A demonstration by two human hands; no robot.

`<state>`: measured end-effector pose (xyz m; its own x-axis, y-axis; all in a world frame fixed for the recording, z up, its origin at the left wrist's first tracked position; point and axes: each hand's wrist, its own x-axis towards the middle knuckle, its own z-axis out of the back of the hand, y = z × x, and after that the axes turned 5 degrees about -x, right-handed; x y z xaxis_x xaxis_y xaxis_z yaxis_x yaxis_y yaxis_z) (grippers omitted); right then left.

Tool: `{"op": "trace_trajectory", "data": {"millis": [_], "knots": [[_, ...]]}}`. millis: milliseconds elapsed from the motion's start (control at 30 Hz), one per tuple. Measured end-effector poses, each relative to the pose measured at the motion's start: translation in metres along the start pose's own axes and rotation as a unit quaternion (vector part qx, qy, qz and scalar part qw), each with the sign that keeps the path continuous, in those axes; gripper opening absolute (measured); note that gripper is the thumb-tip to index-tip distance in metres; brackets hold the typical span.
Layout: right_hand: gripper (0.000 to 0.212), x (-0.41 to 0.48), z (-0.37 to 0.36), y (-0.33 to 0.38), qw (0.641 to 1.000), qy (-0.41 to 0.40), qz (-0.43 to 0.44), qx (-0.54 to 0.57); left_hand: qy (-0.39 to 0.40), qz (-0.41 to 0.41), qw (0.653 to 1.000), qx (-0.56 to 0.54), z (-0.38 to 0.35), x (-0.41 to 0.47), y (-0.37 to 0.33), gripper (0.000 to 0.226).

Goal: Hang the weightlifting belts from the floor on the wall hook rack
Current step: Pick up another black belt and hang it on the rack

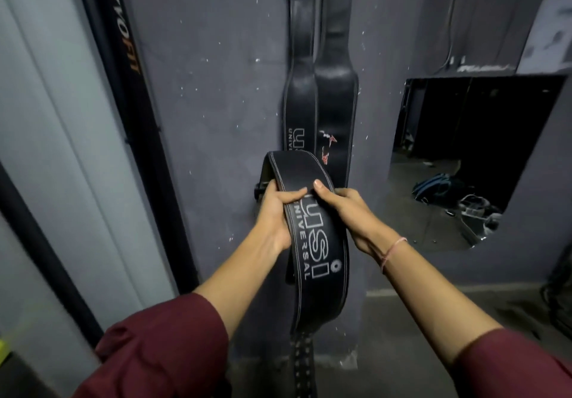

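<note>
Black belt (322, 252) in two hands (274, 215) (343, 212); two hanging belts (298, 97) (335, 94) behind.

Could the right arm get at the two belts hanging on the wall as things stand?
Likely within reach: the hanging belts are on the wall just beyond the right grip, nothing between. But it and the left grip both hold the loose belt, so it is not free.

The grey wall (216, 88), flecked with white, carries two black belts hanging side by side, the left belt (297, 100) and right belt (336, 97) touching along their edges. A mirror (464, 150) is fixed to its right.
</note>
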<state>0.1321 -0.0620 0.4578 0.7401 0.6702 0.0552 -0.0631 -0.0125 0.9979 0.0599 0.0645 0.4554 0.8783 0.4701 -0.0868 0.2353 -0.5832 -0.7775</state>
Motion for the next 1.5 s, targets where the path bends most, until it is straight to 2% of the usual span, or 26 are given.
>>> {"op": "trace_trajectory", "data": {"millis": [67, 200, 267, 333, 400, 467, 567, 633, 700, 900, 1033, 1100, 1200, 1267, 1433, 1500], "knots": [[0.046, 0.009, -0.003, 0.008, 0.999, -0.029, 0.009, 0.027, 0.027, -0.019, 0.999, 0.016, -0.003, -0.002, -0.002, 0.054], [0.028, 0.023, -0.009, 0.027, 0.99, -0.03, 0.063, 0.118, 0.063, -0.058, 0.994, 0.074, -0.001, -0.003, -0.013, 0.071], [0.031, 0.027, -0.013, 0.034, 0.986, -0.036, 0.101, 0.128, 0.078, -0.061, 0.992, 0.075, 0.0, -0.003, -0.024, 0.062], [0.032, 0.029, -0.019, 0.036, 0.98, -0.041, 0.13, 0.144, 0.093, -0.033, 0.993, 0.06, -0.004, -0.003, -0.039, 0.041], [0.032, 0.029, -0.022, 0.034, 0.977, -0.041, 0.153, 0.143, 0.101, -0.002, 0.993, 0.06, -0.011, 0.002, -0.059, 0.048], [0.032, 0.029, -0.022, 0.03, 0.977, -0.027, 0.166, 0.129, 0.09, -0.011, 0.993, 0.075, -0.018, 0.013, -0.081, 0.058], [0.032, 0.028, -0.019, 0.024, 0.979, 0.008, 0.178, 0.097, 0.031, -0.03, 0.995, 0.092, -0.03, 0.031, -0.104, 0.058], [0.032, 0.028, -0.015, 0.026, 0.981, 0.014, 0.176, 0.082, -0.018, -0.074, 0.992, 0.101, -0.036, 0.042, -0.105, 0.052], [0.031, 0.032, -0.011, 0.035, 0.984, 0.021, 0.165, 0.066, -0.03, -0.132, 0.985, 0.105, -0.04, 0.049, -0.099, 0.04], [0.025, 0.057, -0.008, 0.066, 0.979, -0.021, 0.189, 0.077, 0.042, -0.26, 0.956, 0.128, -0.061, 0.05, -0.089, 0.015], [0.031, 0.058, -0.007, 0.04, 0.97, -0.023, 0.216, 0.108, 0.057, -0.296, 0.942, 0.151, -0.074, 0.049, -0.099, 0.017], [0.034, 0.053, -0.01, -0.003, 0.978, -0.022, 0.186, 0.09, 0.054, -0.301, 0.939, 0.155, -0.077, 0.049, -0.107, 0.018], [0.023, 0.044, -0.015, -0.049, 0.991, -0.013, 0.116, 0.061, 0.06, -0.299, 0.937, 0.168, -0.079, 0.047, -0.113, 0.018], [0.023, 0.049, -0.014, -0.041, 0.992, -0.017, 0.116, 0.045, 0.072, -0.303, 0.933, 0.182, -0.082, 0.045, -0.116, 0.019], [0.04, 0.065, -0.016, 0.012, 0.983, -0.049, 0.165, 0.056, 0.073, -0.334, 0.924, 0.171, -0.09, 0.049, -0.134, 0.021], [0.031, 0.069, -0.016, 0.036, 0.973, -0.055, 0.202, 0.094, 0.066, -0.339, 0.922, 0.178, -0.086, 0.047, -0.129, 0.021]]}}
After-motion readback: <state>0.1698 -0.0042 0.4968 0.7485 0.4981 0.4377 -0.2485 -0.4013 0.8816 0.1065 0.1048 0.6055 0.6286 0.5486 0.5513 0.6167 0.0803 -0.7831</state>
